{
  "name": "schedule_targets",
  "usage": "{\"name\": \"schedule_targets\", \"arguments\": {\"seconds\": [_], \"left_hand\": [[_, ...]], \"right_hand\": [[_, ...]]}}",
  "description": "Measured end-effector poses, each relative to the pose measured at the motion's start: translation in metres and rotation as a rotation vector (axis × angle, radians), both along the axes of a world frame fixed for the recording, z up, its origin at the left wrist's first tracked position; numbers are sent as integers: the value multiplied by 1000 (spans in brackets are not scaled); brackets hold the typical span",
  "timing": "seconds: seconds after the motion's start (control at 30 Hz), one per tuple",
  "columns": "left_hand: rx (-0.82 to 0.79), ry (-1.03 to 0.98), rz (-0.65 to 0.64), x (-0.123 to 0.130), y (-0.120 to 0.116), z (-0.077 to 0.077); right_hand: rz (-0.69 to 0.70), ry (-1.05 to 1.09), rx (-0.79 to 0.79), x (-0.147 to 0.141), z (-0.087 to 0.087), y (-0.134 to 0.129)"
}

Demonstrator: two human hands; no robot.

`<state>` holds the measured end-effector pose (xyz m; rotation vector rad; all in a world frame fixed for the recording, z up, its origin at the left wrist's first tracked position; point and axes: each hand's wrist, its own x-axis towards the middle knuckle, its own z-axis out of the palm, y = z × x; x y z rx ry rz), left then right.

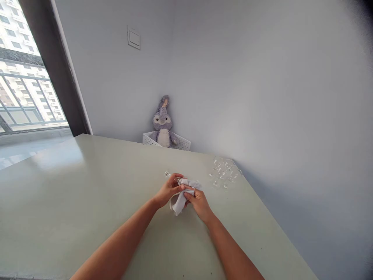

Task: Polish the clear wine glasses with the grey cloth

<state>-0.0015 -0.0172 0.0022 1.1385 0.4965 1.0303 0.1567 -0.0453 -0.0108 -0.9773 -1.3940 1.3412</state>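
Note:
Above the pale green table, my left hand (169,189) is closed on a small clear glass piece (179,181), its fingers bent around it. My right hand (198,200) pinches a white cloth (180,202) that covers part of the glass piece and hangs down between the hands. The two hands nearly touch. A pale round rim shows behind the hanging cloth; what it belongs to is hidden. Just beyond my left hand lies another small clear glass piece (167,174). Several clear glass items (224,171) stand close together to the right of my hands.
The pale green table (116,186) meets a grey wall at the right. At its back edge a white perforated basket (184,144) holds a purple plush rabbit (163,124). A window with a railing is at the far left, and a light switch (134,38) is on the wall.

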Motion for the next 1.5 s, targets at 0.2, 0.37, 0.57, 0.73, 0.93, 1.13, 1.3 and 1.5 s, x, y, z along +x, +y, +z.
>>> {"name": "schedule_targets", "arguments": {"seconds": [0.2, 0.37, 0.57, 0.73, 0.93, 1.13, 1.3, 1.5], "left_hand": [[44, -71, 41, -4, 5, 3], [-47, 190, 185, -6, 10, -2], [-77, 81, 21, -3, 2, 1], [-181, -113, -120, 1, -2, -4], [-258, -304, -43, 3, 3, -5], [-172, -173, -72, 0, 2, -3], [-41, 47, -51, 0, 0, -4], [15, 37, -93, -4, 1, 0]], "right_hand": [[2, 245, -95, -6, 5, -4], [-3, -264, 233, -5, -3, -6], [-2, -126, 113, 3, 1, -2], [-67, -173, 133, 0, 13, -7], [-326, -346, 447, 8, 17, -8], [-263, -348, 359, 10, 11, -4], [0, 42, -84, -1, 1, -1], [49, 374, -259, -1, -1, 0]]}}
